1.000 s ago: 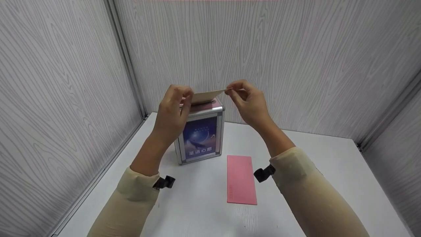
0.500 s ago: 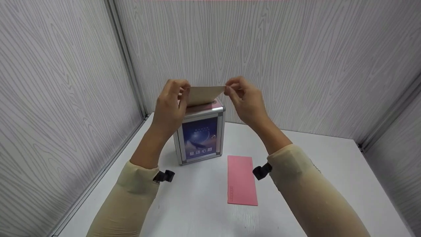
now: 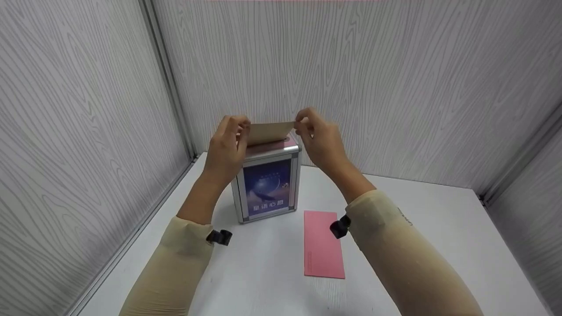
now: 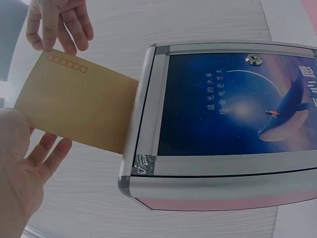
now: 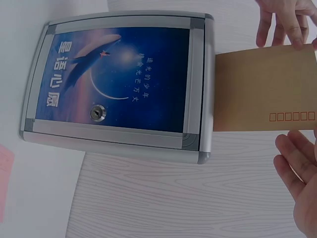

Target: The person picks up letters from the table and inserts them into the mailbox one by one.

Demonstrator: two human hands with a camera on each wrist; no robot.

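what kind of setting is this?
Likely a staged tabletop recording booth, not a real office: grey woodgrain wall panels close round a plain white table that bears only a small metal letter box and a pink envelope.

So the tabletop [image 3: 439, 228] is plain white with a faint wood grain, boxed in by grey wood-look panels on three sides. Sitting on it toward 11 o'clock is a metal-framed box [image 3: 268, 184] with a blue whale-and-moon poster on its front and a pink top. A pink envelope [image 3: 322, 245] lies flat just off the box's 5 o'clock corner, near it but not touching.
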